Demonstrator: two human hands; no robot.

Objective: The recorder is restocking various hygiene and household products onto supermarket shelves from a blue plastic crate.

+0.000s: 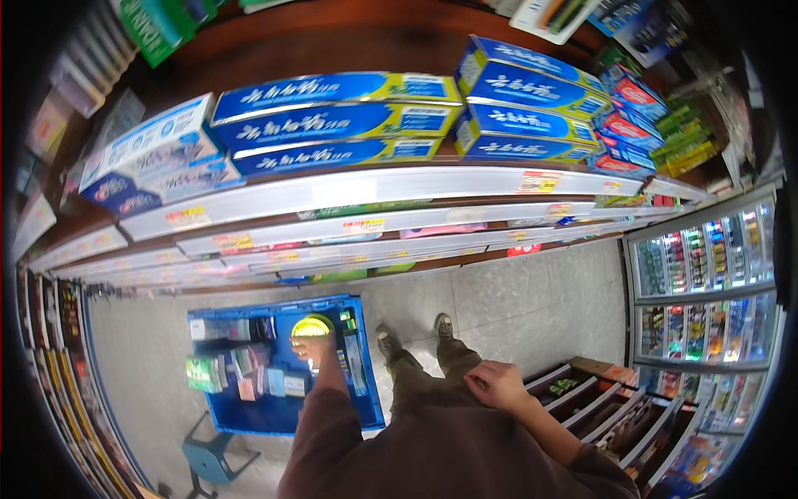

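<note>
Over a blue plastic crate point(249, 424) on the left, my left hand point(312, 349) is at the near side of a round yellow-green container point(313, 325). Its fingers lie against the container, but whether they grip it is unclear. Small cartons point(252, 362), a green-and-white pack point(204, 373) and other boxed goods lie in the crate. My right hand point(492, 382) hangs by my right thigh with its fingers curled; nothing shows in it.
Blue toothpaste boxes point(336, 121) are stacked on the shelf ahead, above a white price rail point(399, 189). A blue-grey stool point(215, 458) stands beside the crate. Glass-door drink coolers point(704, 280) stand at right, near a low shelf rack point(598, 405).
</note>
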